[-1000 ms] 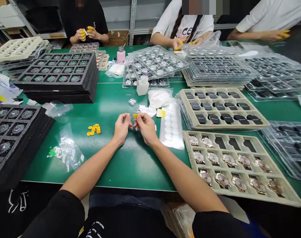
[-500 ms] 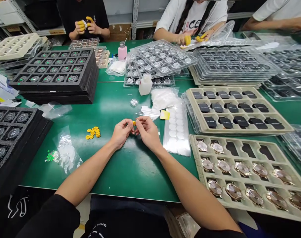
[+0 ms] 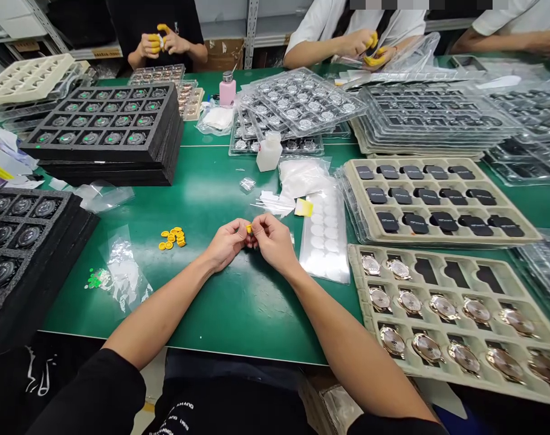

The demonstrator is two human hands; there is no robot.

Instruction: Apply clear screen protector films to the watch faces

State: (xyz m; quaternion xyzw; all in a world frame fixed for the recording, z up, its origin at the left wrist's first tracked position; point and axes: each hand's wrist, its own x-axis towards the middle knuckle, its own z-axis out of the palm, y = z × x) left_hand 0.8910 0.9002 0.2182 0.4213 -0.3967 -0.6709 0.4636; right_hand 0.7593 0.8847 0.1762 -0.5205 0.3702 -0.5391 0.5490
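Between the fingertips of both my hands is a small yellow finger cot [image 3: 249, 229], partly hidden by the fingers. My left hand [image 3: 226, 246] pinches it from the left. Thumb and fingers of my right hand [image 3: 272, 243] close on its other side. Both hands are held over the green table, close together. To the left of them lies a loose pile of rolled yellow finger cots [image 3: 173, 237]. A clear plastic bag [image 3: 124, 272] and a scatter of small green dots [image 3: 95, 279] lie further left.
A beige tray of watch heads [image 3: 442, 308] stands at my right, with a tray of black pieces [image 3: 427, 196] behind it. Black foam trays [image 3: 107, 136] are stacked on the left. A white bottle [image 3: 269, 152] and clear trays [image 3: 302, 103] stand ahead. Co-workers sit opposite.
My fingers have shifted slightly on the finger cot, which now shows as a smaller, more upright bit. The view has moved a little. Across the table, a co-worker's hand has lifted.
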